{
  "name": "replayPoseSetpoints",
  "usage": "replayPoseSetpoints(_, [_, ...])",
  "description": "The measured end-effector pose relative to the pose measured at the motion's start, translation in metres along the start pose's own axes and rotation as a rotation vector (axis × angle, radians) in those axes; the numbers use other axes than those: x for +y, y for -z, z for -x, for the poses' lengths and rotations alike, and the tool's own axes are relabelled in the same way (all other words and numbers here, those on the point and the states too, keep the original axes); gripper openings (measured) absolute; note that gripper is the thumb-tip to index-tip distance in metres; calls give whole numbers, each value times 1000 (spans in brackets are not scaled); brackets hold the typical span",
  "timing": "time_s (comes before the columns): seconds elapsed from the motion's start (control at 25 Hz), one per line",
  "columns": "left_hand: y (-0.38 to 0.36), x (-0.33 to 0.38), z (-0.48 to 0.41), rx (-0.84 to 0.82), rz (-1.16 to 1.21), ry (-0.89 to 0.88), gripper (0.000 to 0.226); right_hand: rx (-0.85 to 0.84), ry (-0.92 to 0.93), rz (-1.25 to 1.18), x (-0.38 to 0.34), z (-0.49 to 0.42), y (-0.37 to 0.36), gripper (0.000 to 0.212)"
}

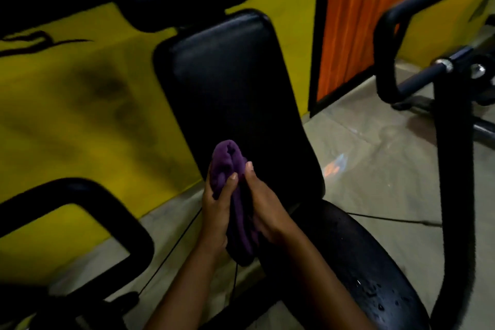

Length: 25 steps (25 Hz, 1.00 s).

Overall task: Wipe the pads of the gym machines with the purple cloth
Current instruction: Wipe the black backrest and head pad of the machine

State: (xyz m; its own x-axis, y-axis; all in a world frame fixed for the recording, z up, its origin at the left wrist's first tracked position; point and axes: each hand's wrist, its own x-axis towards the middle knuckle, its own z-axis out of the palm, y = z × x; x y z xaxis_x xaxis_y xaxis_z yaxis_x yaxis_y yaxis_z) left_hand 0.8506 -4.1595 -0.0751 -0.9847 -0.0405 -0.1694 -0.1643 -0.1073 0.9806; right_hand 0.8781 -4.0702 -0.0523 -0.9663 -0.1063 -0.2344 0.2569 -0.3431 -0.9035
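Left hand (pixel 214 211): raised before the lower part of the black back pad (pixel 230 75), forearm entering from the bottom edge, thumb laid up over the purple cloth (pixel 227 161), fingers wrapped behind it; grip closed on the cloth. Right hand (pixel 265 209): set just beside the left, thumb pointed upward along the cloth, palm pressed to its right side; grip likewise closed on the cloth. Purple cloth: bunched into a long roll, held upright between both hands, top end seen against the back pad, lower end hung near the seat pad (pixel 361 262); contact with either pad cannot be told. Seat pad: black, dotted with water drops (pixel 375 295). Yellow wall (pixel 67 115): a black painted mark (pixel 32 41) is borne, too blurred to be read.
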Motion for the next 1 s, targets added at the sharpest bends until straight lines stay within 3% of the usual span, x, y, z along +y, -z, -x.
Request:
replayPoseSetpoints(0.12, [17,26,12,113,191,25,39,-52,192,293,-26,2,-6,31])
replayPoseSetpoints(0.24, [28,60,2,267,324,-85,40,43,361,393,-50,-8,-10,24])
replayPoseSetpoints(0.44, [56,117,-63,424,381,-305,39,185,614,673,-82,-69,-34,33])
replayPoseSetpoints(0.56, [59,132,-105,474,358,-368,56,315,784,947,-84,-118,-41,46])
replayPoseSetpoints(0.64, [49,139,-131,401,280,-388,62,407,858,1124,-78,-151,-37,53])
replayPoseSetpoints(0.76, [20,137,-150,275,-31,-453,93,560,1003,1330,-56,-196,-26,68])
replayPoseSetpoints(0.88, [7,125,-162,394,-266,-566,94,711,1155,1307,-43,-222,-25,70])
replayPoseSetpoints(1.0, [16,89,-168,463,-193,-475,115,719,1217,1254,-40,-228,-25,58])
